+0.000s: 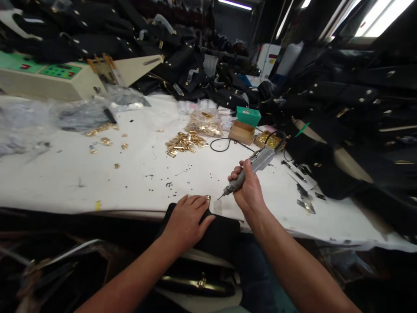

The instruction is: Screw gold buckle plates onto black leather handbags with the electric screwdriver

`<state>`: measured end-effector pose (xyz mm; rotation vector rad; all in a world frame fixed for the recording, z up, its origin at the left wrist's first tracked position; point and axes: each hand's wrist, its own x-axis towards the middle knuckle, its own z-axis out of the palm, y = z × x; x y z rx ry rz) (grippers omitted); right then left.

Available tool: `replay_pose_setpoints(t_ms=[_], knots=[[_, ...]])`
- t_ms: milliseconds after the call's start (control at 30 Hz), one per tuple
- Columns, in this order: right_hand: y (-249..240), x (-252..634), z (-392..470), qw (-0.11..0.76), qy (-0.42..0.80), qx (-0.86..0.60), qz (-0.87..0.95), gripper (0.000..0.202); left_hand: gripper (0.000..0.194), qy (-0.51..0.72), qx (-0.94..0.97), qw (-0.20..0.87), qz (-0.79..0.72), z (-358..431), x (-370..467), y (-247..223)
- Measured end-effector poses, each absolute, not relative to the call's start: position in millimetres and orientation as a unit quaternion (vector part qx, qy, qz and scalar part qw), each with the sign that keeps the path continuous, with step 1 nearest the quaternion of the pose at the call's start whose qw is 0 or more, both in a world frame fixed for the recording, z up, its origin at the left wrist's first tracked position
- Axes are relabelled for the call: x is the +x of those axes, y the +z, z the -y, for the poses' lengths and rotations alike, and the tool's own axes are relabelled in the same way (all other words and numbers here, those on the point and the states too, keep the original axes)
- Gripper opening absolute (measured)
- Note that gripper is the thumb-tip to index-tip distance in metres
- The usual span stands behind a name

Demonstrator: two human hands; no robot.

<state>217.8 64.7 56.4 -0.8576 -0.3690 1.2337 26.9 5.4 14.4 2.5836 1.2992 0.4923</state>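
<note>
My left hand [185, 221] lies flat over a black bag piece [223, 228] at the table's front edge, fingers stretched and thumb apart. By its fingertips a small gold metal plate [209, 198] shows at the edge of the black material; the fingers partly hide it. My right hand [249, 187] is wrapped round a grey power screwdriver [257, 164], tilted with its thin bit pointing down and left. The bit's tip is a little right of the gold plate, apart from it. Below the table edge, a black bag with a gold clasp [202, 283] sits near my lap.
A pile of gold metal fittings [185, 142] lies mid-table, with scattered small black screws [168, 184] nearer me. Behind are a bag of fittings [205, 124], a green box [248, 116] and a cardboard box [241, 132]. A control machine [48, 80] stands left; black bags [352, 108] crowd the right.
</note>
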Motion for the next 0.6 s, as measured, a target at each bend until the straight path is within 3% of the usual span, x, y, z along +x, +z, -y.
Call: replay_pose_setpoints(t_ms=[600], knots=[[40.5,179.7,-46.6,0.697,0.577,-0.395,0.160,0.042,0.028,0.187,0.872,0.099,-0.442,-4.6,27.3,11.5]])
